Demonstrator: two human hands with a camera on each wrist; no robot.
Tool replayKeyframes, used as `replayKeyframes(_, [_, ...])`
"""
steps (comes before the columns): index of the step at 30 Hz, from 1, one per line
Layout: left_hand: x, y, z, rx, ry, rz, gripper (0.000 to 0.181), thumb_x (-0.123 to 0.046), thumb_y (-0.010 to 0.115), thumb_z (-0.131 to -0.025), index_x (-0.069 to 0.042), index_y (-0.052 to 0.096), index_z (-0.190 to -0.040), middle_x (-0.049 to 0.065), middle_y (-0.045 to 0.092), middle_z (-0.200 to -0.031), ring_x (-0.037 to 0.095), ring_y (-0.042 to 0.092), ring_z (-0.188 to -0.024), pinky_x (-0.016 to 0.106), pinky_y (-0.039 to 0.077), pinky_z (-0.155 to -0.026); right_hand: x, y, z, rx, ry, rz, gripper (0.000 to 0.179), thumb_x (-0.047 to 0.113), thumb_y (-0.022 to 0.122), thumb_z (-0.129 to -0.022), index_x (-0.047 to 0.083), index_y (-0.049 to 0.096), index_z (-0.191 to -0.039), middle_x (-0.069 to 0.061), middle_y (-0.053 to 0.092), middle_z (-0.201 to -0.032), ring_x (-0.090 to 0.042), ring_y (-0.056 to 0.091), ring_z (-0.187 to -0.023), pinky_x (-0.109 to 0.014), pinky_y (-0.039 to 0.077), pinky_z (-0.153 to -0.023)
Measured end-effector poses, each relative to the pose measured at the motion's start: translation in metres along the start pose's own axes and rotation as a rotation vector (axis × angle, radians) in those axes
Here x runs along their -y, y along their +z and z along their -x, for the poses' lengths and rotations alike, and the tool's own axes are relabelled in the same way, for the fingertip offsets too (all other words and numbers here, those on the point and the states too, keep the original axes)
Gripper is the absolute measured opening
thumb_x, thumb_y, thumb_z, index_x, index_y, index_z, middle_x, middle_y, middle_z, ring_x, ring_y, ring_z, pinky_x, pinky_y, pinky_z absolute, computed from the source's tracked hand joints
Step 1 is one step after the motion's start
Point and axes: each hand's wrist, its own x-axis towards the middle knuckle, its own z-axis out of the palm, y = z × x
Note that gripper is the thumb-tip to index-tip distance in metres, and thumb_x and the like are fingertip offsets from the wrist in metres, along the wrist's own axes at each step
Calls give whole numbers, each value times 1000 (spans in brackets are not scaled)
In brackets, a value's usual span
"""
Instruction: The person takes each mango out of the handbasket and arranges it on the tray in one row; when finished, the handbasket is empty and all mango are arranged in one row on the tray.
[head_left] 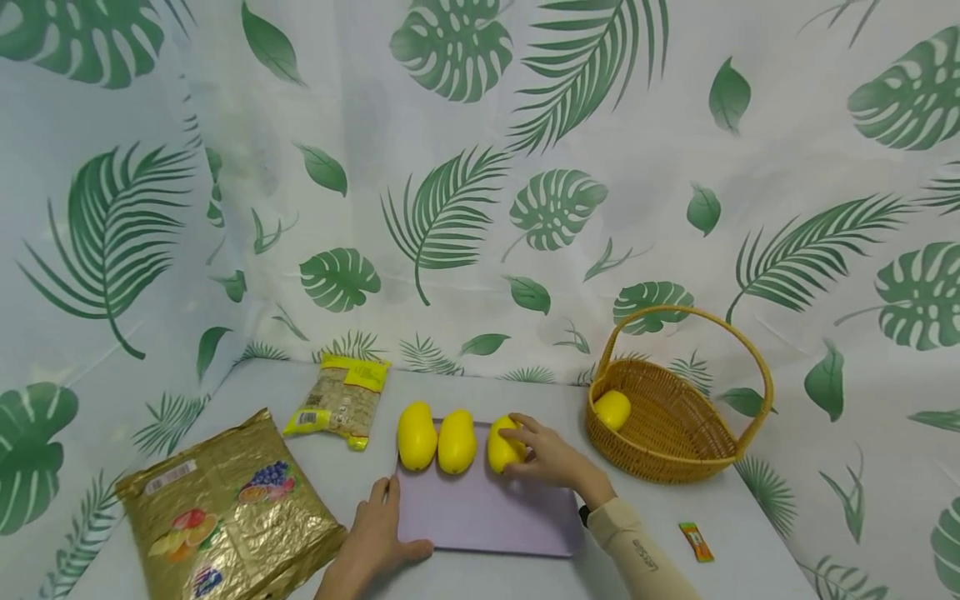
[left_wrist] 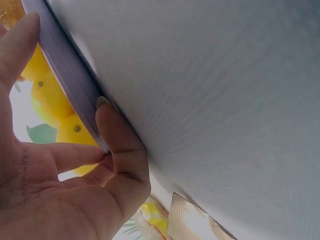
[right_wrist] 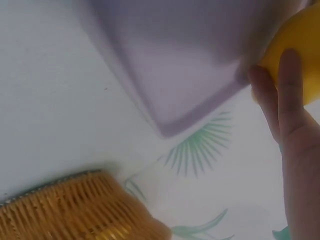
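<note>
A light purple tray [head_left: 487,512] lies on the table, with two yellow mangoes side by side on its far left part, the outer mango [head_left: 417,437] and the inner mango [head_left: 457,442]. My right hand [head_left: 551,457] holds a third mango [head_left: 506,445] over the tray's far side, fingers and thumb around it. In the right wrist view that mango [right_wrist: 300,55] is cut off by the frame edge. My left hand [head_left: 377,533] grips the tray's left edge near its front corner; the left wrist view shows fingertips bent against the rim [left_wrist: 75,85].
To the right stands a wicker basket [head_left: 660,462] with a tall handle, one mango [head_left: 612,409] inside. A small orange-and-green packet [head_left: 697,542] lies in front of it. On the left are a gold fruit-printed bag [head_left: 232,508] and a yellow-and-clear bag [head_left: 341,402]. A leaf-patterned curtain [head_left: 465,333] hangs behind.
</note>
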Motion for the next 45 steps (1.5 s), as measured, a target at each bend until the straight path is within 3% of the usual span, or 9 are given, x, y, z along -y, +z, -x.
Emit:
replayKeyframes(5, [0, 2, 1, 4, -3, -2, 118, -46, 92, -66, 14, 33, -148, 33, 37, -149, 55, 51, -115, 64, 49, -98, 4, 4, -5, 34, -17, 29, 59, 37, 74, -89, 15, 58, -142, -20, 36, -160, -18, 66, -100, -30, 57, -85])
replayKeyframes(14, [1, 2, 2, -19, 20, -3, 117, -45, 92, -66, 14, 34, -148, 33, 38, -147, 53, 53, -111, 63, 50, -95, 12, 5, -12, 74, -26, 39, 58, 35, 73, -90, 15, 58, -142, -18, 32, -163, -32, 57, -129, -46, 55, -98])
replayKeyframes(19, [0, 1, 1, -22, 22, -12, 116, -47, 91, -66, 14, 34, -148, 33, 39, -147, 53, 54, -110, 62, 50, -95, 13, 4, -12, 84, -19, 51, 59, 34, 73, -90, 16, 57, -143, -16, 30, -164, -30, 59, -126, -47, 53, -102])
replayKeyframes(23, [0, 1, 1, -19, 22, -13, 116, -46, 91, -66, 14, 35, -147, 32, 40, -147, 53, 54, -110, 62, 50, -95, 14, 2, -12, 84, -19, 53, 61, 35, 74, -90, 15, 55, -144, -16, 30, -164, -25, 63, -115, -47, 53, -100])
replayKeyframes(27, [0, 2, 1, -17, 16, -14, 116, -46, 92, -66, 14, 35, -147, 32, 39, -147, 55, 53, -112, 63, 50, -96, 13, -2, -8, 74, -3, 27, 65, 37, 74, -89, 15, 53, -146, -15, 28, -165, -32, 58, -126, -53, 51, -103])
replayKeyframes(34, [0, 2, 2, -6, 3, -7, 117, -46, 91, -66, 14, 34, -148, 32, 38, -148, 54, 53, -113, 63, 50, -97, 1, -16, 0, -16, -49, 60, 64, 34, 73, -90, 9, 52, -146, -19, 33, -161, -40, 57, -127, -49, 58, -90])
replayKeyframes(45, [1, 0, 1, 3, -4, -4, 117, -47, 91, -66, 13, 33, -149, 32, 38, -148, 55, 52, -114, 63, 49, -98, -19, -61, 21, -82, 29, 85, 67, 37, 71, -92, 6, 49, -148, -23, 37, -158, -46, 47, -137, -62, 46, -106])
